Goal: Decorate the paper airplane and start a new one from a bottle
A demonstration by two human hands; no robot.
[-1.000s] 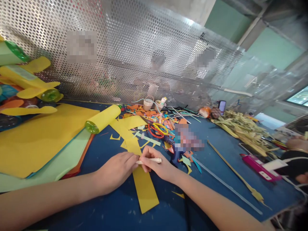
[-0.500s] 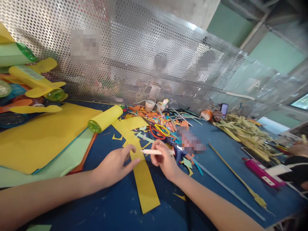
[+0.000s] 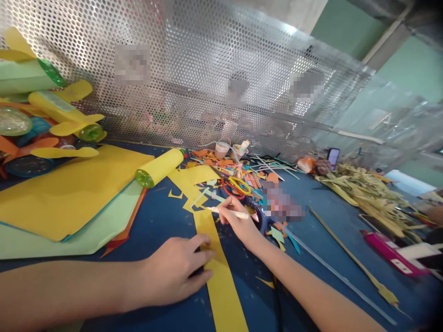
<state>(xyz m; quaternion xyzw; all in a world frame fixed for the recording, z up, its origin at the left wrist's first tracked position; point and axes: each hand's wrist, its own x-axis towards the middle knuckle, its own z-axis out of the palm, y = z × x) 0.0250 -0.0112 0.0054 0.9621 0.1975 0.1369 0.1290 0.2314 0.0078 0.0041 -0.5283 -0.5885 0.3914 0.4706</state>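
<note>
A yellow paper strip lies on the blue table, running toward me. My left hand rests at its left edge, fingers apart, with the fingertips on the paper. In my right hand is a slim white pen, gripped as for writing, its tip over the strip's far end. Just past that end lie more yellow paper pieces. Scissors with red and yellow handles sit among scraps beyond my right hand. A bottle wrapped in yellow paper lies farther left.
Stacked coloured sheets cover the left side, with paper-winged bottles behind. Perforated metal borders the back. Rightward are a clear rod, a dry stalk, a magenta box and a heap of husks.
My left hand has moved nearer along the strip and its fingers now lie on the paper. The strip has shifted toward me, and the pen tip is now near its far end.
</note>
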